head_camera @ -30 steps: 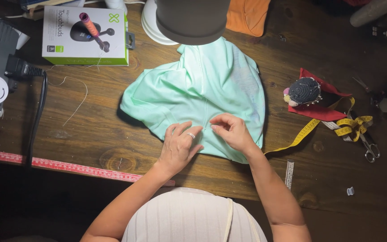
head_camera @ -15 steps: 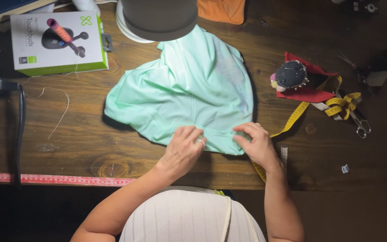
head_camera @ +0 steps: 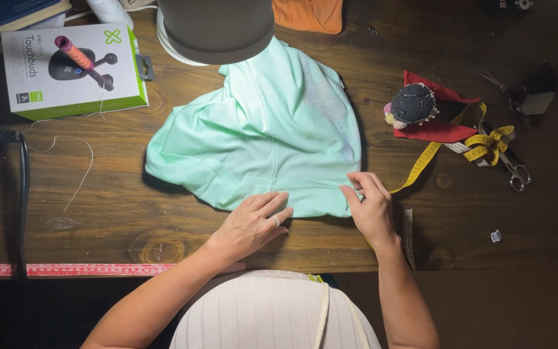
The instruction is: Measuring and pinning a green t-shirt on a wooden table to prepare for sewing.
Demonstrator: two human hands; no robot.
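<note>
**Hands on mint garment, near edge**

Head view: mint-green garment (head_camera: 259, 142) spread on wooden worktop (head_camera: 98, 213), centre, under lamp shade (head_camera: 217, 29). Left hand (head_camera: 253, 223) flat, fingers spread, pressing on garment's near hem. Right hand (head_camera: 371, 205) at hem's right corner, fingertips pinching fabric. Yellow tape measure (head_camera: 479, 145) just right of that hand w/ pincushion (head_camera: 412, 105) on red cloth (head_camera: 440, 129); scissors (head_camera: 515, 169) further right. White-and-green box (head_camera: 72, 71) far left.

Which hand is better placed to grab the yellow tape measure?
Right. The right hand sits at the mint cloth's right corner, beside the tape measure; the left hand lies flat further left.
</note>
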